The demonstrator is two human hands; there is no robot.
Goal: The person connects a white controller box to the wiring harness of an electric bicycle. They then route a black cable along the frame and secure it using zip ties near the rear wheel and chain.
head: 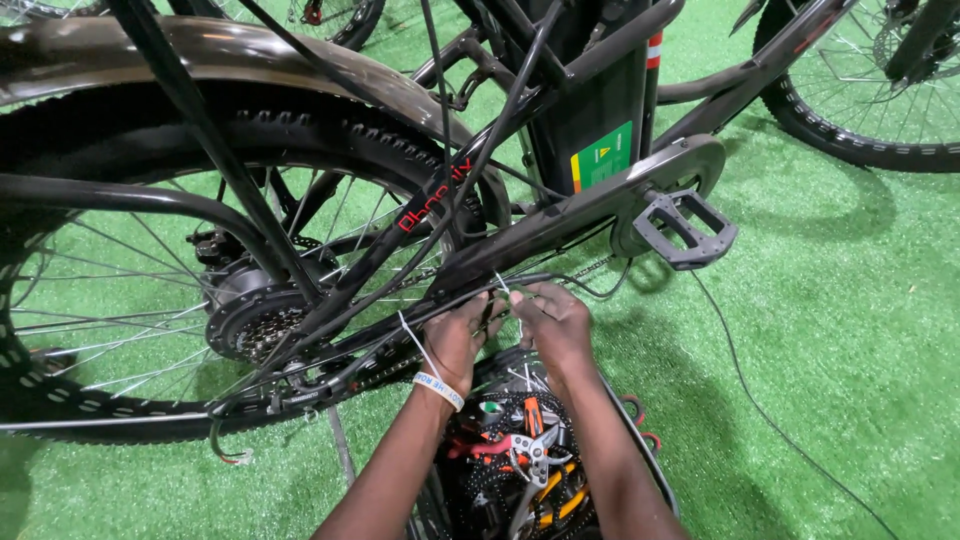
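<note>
A black bicycle, viewed from above on green artificial turf [850,330]. Both hands are shown brought together at the lower frame tube [540,225], just behind the crank area. The left hand [458,335] is seen with its fingers curled in toward the tube, pinched on a thin white cable tie [503,287] that stands up between the two hands; a white wristband [439,389] is worn at the wrist. The right hand [553,318] is likewise closed, with the fingertips bent against the same tie and against the black cable [590,290] run along the tube. How tightly either hand is pinched cannot be told, as the fingertips are partly hidden by one another. A second white cable tie [415,340] is seen projecting from the frame just left of the left hand.

To the left, the rear wheel [120,150] is shown with its knobbly tyre, spokes, hub motor [235,300] and sprocket cluster [268,335], with a dark mudguard [250,60] arched above. To the upper right of the hands, a grey flat pedal [685,228] is seen on its crank, and above it a black battery case [595,120] bearing a green and yellow label. Below the forearms, an open tool bag [520,460] is shown with red-handled cutters [515,445] lying in it. Another bicycle's wheel [860,110] is visible at the upper right.
</note>
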